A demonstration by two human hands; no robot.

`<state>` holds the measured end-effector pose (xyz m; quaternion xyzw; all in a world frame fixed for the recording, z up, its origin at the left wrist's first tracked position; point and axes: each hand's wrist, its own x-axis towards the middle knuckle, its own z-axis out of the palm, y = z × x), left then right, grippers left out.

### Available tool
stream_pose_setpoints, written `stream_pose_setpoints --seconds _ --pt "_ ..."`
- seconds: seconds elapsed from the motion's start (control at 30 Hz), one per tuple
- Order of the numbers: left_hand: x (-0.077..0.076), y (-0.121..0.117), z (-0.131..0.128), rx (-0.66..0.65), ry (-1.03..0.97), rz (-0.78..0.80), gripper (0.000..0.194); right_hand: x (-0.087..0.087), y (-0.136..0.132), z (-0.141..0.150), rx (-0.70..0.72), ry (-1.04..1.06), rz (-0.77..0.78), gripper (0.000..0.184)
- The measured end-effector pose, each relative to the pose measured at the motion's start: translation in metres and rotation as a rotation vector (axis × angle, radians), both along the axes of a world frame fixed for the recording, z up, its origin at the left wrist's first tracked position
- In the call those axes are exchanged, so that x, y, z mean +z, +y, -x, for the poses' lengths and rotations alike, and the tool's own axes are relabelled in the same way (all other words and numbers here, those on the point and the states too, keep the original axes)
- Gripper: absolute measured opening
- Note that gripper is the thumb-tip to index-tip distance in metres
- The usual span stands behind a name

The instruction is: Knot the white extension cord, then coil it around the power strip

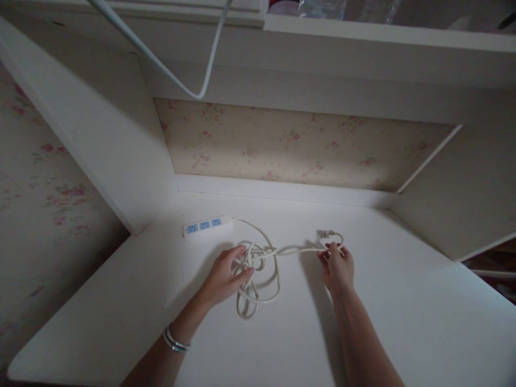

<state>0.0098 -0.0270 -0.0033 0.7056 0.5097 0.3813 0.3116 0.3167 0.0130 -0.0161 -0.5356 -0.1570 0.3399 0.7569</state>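
A white power strip [204,226] with three blue socket faces lies at the left of the desk. Its pale cord [278,282] leaves the right end and runs into a loose tangle of loops. My left hand [226,274] is at the left side of that tangle, thumb and fingers curved around some of the loops. Further right, my right hand [337,266] pinches the cord close to its plug end, and a stretch of cord runs fairly straight between the two hands. The plug [325,234] sticks out just beyond my right fingers, blurred.
The white desk [290,338] is bounded by a left side panel [92,118], a right panel [471,177] and a floral back wall [282,142]. Overhead is a shelf [382,35] with clear plastic items on it. A bent white tube [197,94] hangs at the upper left.
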Motion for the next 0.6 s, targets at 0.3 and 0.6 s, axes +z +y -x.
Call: stream_pose_setpoints --seconds 0.3,0.6 --pt "0.015 -0.002 -0.002 0.041 0.072 0.112 0.04 -0.004 0.0 0.009 0.115 0.009 0.052 0.032" --pt "-0.002 0.005 0.0 0.073 -0.105 0.317 0.047 -0.003 -0.002 0.012 0.121 0.005 0.053 0.033"
